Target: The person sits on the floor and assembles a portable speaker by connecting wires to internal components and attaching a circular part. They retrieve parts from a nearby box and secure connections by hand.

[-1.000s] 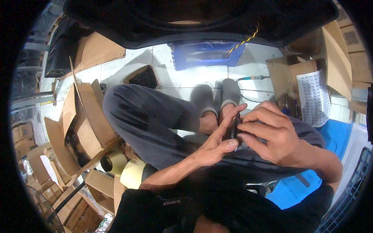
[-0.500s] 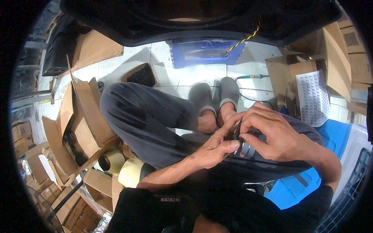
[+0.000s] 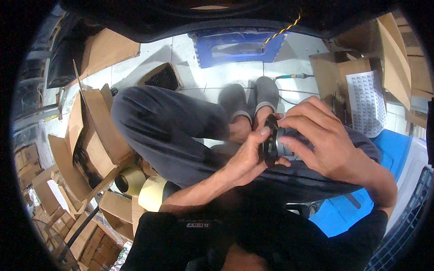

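Between my hands, above my lap, is a round black part [image 3: 270,142] with a silver cylindrical piece on its right side; I cannot make out its exact kind. My left hand [image 3: 246,158] grips the black disc, thumb across its upper face and fingers beneath. From the right, my right hand [image 3: 323,142] curls over the silver cylinder [image 3: 282,139], with thumb and fingertips closed on it near the disc. The right hand covers part of the cylinder.
Open cardboard boxes [image 3: 101,135] crowd the left, beside yellow rolls [image 3: 153,193]. A small box [image 3: 160,79] of black pieces sits beyond my knee. A blue plastic panel [image 3: 235,49], twisted yellow-black wire [image 3: 284,30] and printed sheet [image 3: 366,104] lie ahead and right. I sit on a blue surface [image 3: 346,217].
The black disc has turned to show more of its edge and face. My left hand has shifted lower around it, while my right hand has loosened and lifted a little.
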{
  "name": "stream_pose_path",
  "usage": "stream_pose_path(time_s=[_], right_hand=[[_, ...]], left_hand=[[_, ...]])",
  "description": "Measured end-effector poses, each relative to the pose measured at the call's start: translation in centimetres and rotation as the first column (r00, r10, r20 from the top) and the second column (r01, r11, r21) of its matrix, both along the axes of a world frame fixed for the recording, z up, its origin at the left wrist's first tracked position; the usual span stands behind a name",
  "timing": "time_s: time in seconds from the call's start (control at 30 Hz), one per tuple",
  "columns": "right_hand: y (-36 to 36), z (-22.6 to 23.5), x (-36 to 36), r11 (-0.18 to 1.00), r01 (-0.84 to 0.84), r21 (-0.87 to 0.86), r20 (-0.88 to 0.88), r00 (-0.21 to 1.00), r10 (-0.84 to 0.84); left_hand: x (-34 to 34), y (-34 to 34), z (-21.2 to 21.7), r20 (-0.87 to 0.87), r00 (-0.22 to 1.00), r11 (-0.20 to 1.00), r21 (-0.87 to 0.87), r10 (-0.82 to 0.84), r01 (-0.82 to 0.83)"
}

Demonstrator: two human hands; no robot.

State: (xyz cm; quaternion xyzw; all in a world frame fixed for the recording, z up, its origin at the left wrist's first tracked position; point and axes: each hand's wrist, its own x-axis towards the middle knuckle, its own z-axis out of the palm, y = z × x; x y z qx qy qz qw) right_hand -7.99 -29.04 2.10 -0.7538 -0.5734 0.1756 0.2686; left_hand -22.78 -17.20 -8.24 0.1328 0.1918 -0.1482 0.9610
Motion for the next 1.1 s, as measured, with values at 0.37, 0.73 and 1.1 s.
stream_pose_path(time_s=[0.37, 0.73, 1.1], right_hand=[[-0.2, -1.1, -2.0, 0.976, -0.191, 0.102, 0.358, 0.923, 0.143], [-0.4, -1.3, -2.1, 0.949, -0.294, 0.117, 0.466, 0.860, 0.209], [-1.3, -0.6, -2.2, 0.888, -0.459, 0.040, 0.625, 0.705, 0.335]], left_hand=[[-0.1, 0.4, -0.3, 0.100, 0.993, 0.998, -0.007, 0.063, -0.062], [-0.5, 0.0, 0.1, 0.010, 1.000, 1.000, 0.008, 0.007, -0.007], [-0.4, -0.3, 1.6, 0.032, 0.999, 0.998, 0.069, -0.011, 0.008]])
